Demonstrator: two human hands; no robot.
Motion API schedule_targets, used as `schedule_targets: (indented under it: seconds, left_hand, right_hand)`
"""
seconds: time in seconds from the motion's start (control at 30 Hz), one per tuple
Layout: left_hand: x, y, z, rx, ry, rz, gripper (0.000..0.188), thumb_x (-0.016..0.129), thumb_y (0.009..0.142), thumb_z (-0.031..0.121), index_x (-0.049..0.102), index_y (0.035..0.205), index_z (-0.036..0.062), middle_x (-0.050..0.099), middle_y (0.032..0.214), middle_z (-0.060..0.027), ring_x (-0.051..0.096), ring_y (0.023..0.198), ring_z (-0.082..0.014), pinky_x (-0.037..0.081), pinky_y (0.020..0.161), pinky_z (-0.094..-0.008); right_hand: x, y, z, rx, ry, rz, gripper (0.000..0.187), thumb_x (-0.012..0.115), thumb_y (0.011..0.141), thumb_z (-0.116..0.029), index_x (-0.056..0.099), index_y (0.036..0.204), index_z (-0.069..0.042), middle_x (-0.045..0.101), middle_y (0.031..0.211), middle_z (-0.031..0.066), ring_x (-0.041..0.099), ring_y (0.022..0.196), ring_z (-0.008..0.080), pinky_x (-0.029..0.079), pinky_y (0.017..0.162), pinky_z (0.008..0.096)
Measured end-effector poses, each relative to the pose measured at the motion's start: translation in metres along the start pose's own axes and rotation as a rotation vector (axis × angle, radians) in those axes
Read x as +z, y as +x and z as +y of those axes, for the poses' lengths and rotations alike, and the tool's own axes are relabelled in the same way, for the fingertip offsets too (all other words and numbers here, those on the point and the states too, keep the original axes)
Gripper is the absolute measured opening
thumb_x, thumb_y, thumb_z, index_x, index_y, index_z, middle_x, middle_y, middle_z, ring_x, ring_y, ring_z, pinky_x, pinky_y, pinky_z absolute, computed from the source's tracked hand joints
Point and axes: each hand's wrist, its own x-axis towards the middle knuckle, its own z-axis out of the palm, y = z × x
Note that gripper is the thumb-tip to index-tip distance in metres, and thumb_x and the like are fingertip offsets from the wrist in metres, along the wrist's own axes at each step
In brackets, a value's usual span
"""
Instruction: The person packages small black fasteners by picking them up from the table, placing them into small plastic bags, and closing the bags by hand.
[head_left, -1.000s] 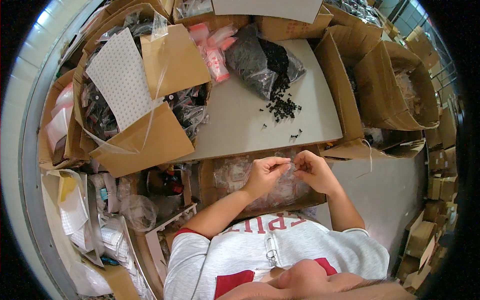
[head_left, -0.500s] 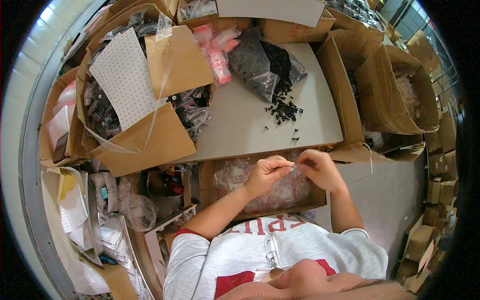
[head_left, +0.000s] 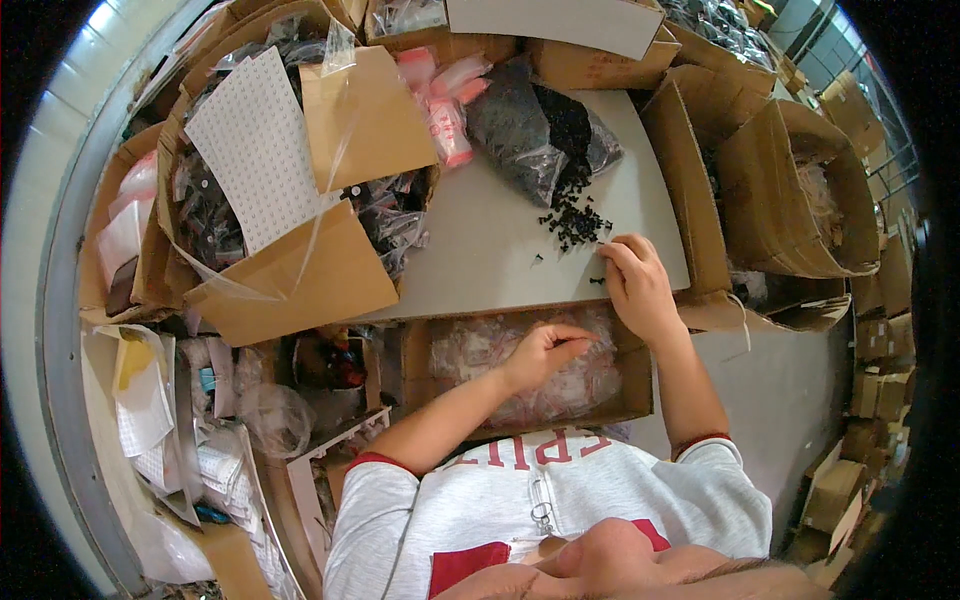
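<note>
Lying just beyond the pinched fingertips of the right hand [head_left: 638, 285], small black parts [head_left: 575, 222] are reached; left hand [head_left: 545, 352] loosely curled, farther off.

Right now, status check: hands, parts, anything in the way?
Right hand on the grey tabletop, fingertips at the loose black parts. Left hand pinched over the box of clear bags. Nothing between hands and parts.

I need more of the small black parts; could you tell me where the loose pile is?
In the head view, the loose black parts lie on the grey table, spilling from the clear bag, just left of the right hand.
</note>
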Motion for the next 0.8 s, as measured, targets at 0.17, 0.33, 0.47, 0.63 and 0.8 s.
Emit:
schedule_targets:
  seconds: [0.17, 0.33, 0.47, 0.63, 0.8]
  left_hand:
    - [-0.006, 0.005, -0.005, 0.08, 0.067, -0.072, 0.012, 0.072, 0.082, 0.009, 0.064, 0.079, 0.0007, 0.065, 0.084, -0.0037, 0.056, 0.075, -0.0077, 0.045, 0.069, -0.024]
    - [-0.008, 0.01, -0.014, 0.206, 0.007, -0.073, 0.015, 0.074, 0.078, 0.004, 0.059, 0.078, 0.0016, 0.064, 0.083, -0.0067, 0.058, 0.074, -0.01, 0.046, 0.064, -0.0255]
    - [-0.007, 0.015, -0.01, -0.041, 0.112, -0.136, 0.019, 0.072, 0.083, 0.012, 0.056, 0.088, 0.0033, 0.06, 0.081, -0.0042, 0.055, 0.072, -0.0098, 0.045, 0.062, -0.0257]
    - [0.002, 0.018, -0.016, -0.011, 0.072, -0.159, 0.024, 0.069, 0.086, 0.02, 0.053, 0.095, 0.004, 0.057, 0.082, -0.0017, 0.052, 0.075, -0.0093, 0.044, 0.066, -0.0251]
    - [0.001, 0.019, -0.018, 0.076, 0.166, -0.144, 0.033, 0.074, 0.082, 0.025, 0.051, 0.094, 0.0036, 0.055, 0.081, -0.0011, 0.05, 0.077, -0.0097, 0.044, 0.069, -0.026]
  right_hand:
    - [0.0, 0.001, -0.002, 0.042, 0.05, 0.015, 0.024, 0.055, 0.081, -0.001, 0.058, 0.104, -0.003, 0.056, 0.101, 0.0172, 0.054, 0.096, 0.0366, 0.045, 0.084, 0.0428]
    - [0.006, 0.002, -0.001, 0.054, -0.011, 0.062, 0.028, 0.057, 0.081, -0.002, 0.058, 0.108, -0.003, 0.055, 0.105, 0.0176, 0.054, 0.098, 0.0369, 0.045, 0.086, 0.0428]
    - [0.011, 0.003, 0.002, 0.075, -0.028, 0.09, 0.03, 0.058, 0.08, -0.004, 0.058, 0.11, -0.003, 0.056, 0.105, 0.0173, 0.054, 0.099, 0.0364, 0.045, 0.086, 0.0424]
    - [0.014, 0.005, 0.003, 0.055, -0.081, 0.083, 0.028, 0.058, 0.08, -0.003, 0.059, 0.108, -0.003, 0.056, 0.104, 0.0172, 0.054, 0.099, 0.0362, 0.045, 0.086, 0.0424]
    - [0.011, 0.005, 0.002, 0.071, -0.03, 0.087, 0.025, 0.059, 0.078, -0.005, 0.058, 0.103, -0.003, 0.055, 0.105, 0.0178, 0.053, 0.1, 0.0367, 0.045, 0.087, 0.0427]
